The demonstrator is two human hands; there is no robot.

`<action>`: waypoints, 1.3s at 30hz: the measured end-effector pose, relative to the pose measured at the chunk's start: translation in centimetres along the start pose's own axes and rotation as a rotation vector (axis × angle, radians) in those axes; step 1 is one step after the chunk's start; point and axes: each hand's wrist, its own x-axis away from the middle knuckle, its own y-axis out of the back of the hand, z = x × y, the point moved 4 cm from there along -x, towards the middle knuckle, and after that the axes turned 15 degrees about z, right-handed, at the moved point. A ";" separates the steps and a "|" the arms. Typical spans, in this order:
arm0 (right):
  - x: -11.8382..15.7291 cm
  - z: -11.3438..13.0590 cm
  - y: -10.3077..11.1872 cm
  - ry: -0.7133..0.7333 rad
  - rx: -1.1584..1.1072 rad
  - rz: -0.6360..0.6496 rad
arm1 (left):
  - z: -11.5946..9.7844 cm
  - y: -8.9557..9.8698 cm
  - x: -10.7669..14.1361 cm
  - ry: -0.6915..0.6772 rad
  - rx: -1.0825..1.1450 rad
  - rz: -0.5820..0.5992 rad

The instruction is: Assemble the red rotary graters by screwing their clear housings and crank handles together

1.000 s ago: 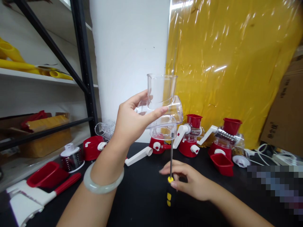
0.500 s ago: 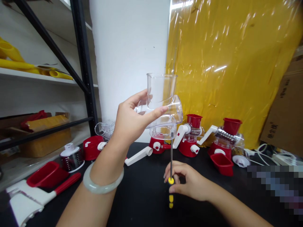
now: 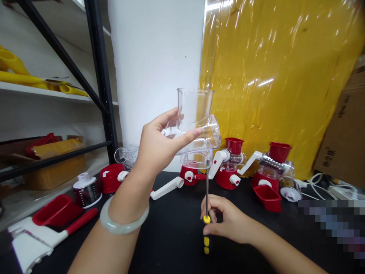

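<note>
In the middle of the head view, my left hand (image 3: 162, 142) grips a clear plastic grater housing (image 3: 195, 104) by its horizontal tube, thumb in front and fingers behind. The housing is held upright in the air, with its flared mouth on top and its round base below. My right hand (image 3: 225, 219) pinches the black and yellow handle of a screwdriver (image 3: 207, 196) between thumb and fingers. Its shaft points straight up, and the tip reaches the underside of the housing's base at the right edge. Whether the tip sits in a screw cannot be made out.
Two assembled red rotary graters (image 3: 228, 177) stand behind on the black table (image 3: 171, 236). At left lie a red hopper (image 3: 55, 211), a grating drum (image 3: 86, 190), a red base (image 3: 111, 178) and a white part (image 3: 37, 239). A white crank (image 3: 168, 188) rests behind the housing.
The right-hand fingers have shifted slightly around the screwdriver handle, and the handle appears turned a little. The housing and my left hand stay practically still.
</note>
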 end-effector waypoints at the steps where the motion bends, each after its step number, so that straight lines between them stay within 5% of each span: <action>1: -0.1 -0.3 -0.1 -0.033 -0.031 -0.008 | 0.0 0.0 0.0 0.000 0.001 0.005; 12: 0.2 0.7 -0.2 0.058 0.067 0.046 | -0.1 0.0 0.1 -0.012 -0.016 -0.002; 18: -0.2 -0.8 -0.2 -0.063 -0.048 -0.036 | -0.1 0.0 0.0 -0.015 -0.014 0.003; 26: -0.1 -0.6 -1.0 -0.055 0.072 0.154 | -0.1 0.1 0.1 -0.003 -0.010 0.001; 39: -0.5 -1.3 -1.2 -0.069 0.154 0.037 | 0.0 0.1 0.1 -0.016 -0.001 0.004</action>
